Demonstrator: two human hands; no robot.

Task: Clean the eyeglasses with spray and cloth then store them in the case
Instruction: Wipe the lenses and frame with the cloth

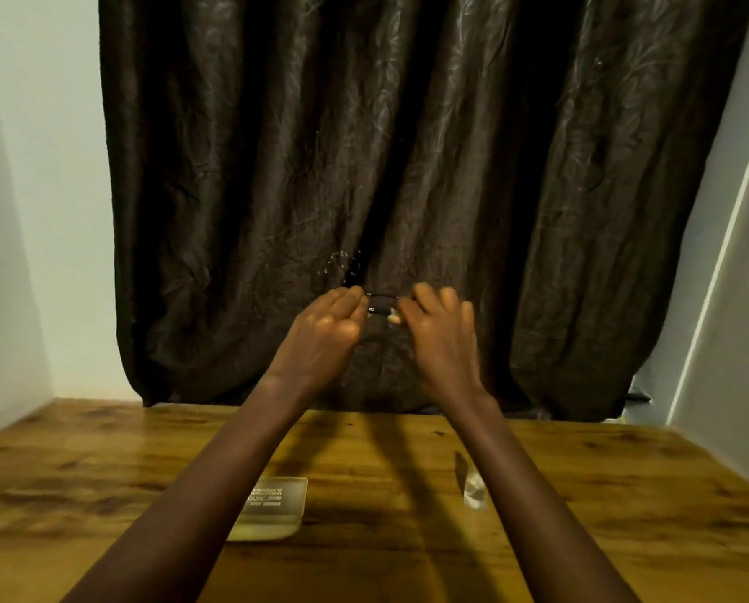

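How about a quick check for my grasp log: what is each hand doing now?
Left hand: holds one end of a small dark object.
Right hand: holds its other end.

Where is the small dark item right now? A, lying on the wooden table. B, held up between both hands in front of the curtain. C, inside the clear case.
B: the left hand and right hand pinch the dark item between them, raised before the curtain, above the table and the case.
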